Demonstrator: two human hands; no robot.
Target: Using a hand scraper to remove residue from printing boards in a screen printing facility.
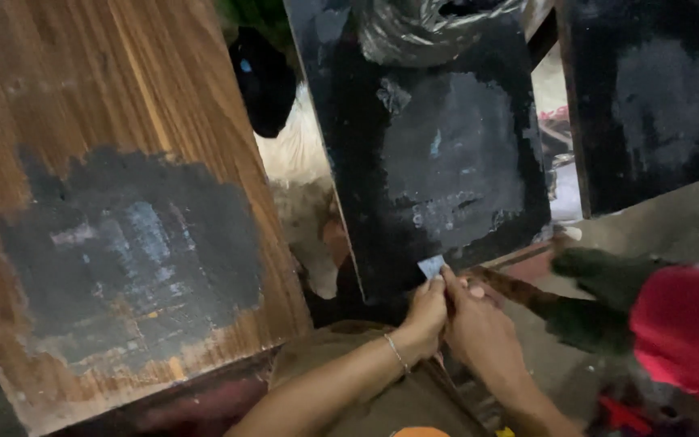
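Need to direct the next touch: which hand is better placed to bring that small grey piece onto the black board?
Probably the left hand: its fingertips pinch the small grey piece at the black board's lower edge. The right hand sits just behind.

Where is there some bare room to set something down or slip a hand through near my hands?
The grey floor right of both hands, between the right black panel and the red cloth, is barest. A narrow gap runs between the wooden board and the middle black panel. It is crowded where the left hand and right hand pinch a small pale piece.
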